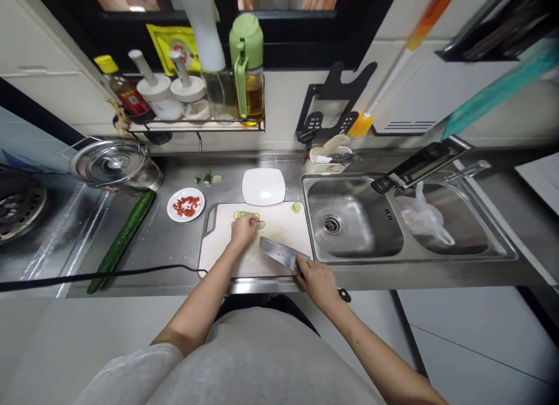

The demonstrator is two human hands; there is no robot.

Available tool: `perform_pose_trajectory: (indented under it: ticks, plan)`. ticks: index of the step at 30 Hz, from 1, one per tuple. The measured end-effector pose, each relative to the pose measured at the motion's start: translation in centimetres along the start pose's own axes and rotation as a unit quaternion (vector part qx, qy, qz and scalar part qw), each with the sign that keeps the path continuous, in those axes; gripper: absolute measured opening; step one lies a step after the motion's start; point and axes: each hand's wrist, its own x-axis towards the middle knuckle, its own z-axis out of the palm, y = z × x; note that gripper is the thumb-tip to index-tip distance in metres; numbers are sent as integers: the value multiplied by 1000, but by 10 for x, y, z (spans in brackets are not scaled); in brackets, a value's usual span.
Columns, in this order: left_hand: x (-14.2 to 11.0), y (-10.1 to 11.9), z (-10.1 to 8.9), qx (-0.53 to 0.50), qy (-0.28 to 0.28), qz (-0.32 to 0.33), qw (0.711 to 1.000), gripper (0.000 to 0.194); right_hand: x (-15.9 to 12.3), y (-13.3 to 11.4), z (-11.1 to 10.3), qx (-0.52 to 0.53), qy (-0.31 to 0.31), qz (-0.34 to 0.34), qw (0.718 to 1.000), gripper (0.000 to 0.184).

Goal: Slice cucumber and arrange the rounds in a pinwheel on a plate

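My left hand [244, 227] rests fingers-down on a row of thin cucumber slices [244, 215] at the far side of the white cutting board [279, 224]. Its fingers are curled together over the slices. My right hand [318, 281] grips the handle of a broad cleaver [279, 253], whose blade lies low over the board, pointing toward the left hand. One loose cucumber slice [296, 207] lies at the board's far right corner.
A whole cucumber [124, 237] and a black cable [96, 275] lie left on the steel counter. A small plate of chopped red chilli [186, 205], an empty white square plate [263, 186], cucumber ends [208, 178], a lidded pot [114, 165] and a double sink [358, 218] surround the board.
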Motion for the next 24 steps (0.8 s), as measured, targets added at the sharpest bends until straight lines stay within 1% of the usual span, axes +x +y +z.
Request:
perform_pose_trajectory:
  ticks: [4,8,13,16,20,22,24]
  plan:
    - [20,-4,8,16,-8,-7,1000,10,-9,4,2,3,-1,22,1000,42]
    - [33,-3,9,62,-12,-2,998,15,-12,8,5,8,3,41,999,39]
    - [36,2,7,134,-8,14,991,18,-12,11,9,18,6,52,998,38]
    - [35,3,7,153,-3,19,988,18,-9,12,8,24,3,56,998,38]
    - [34,-2,3,124,7,0,992,19,-5,11,4,36,2,54,998,36]
    - [30,-10,-4,91,32,-8,995,20,-2,9,2,50,0,55,997,33]
    - [20,-22,-12,56,67,-5,996,21,1,5,0,65,-9,62,996,31]
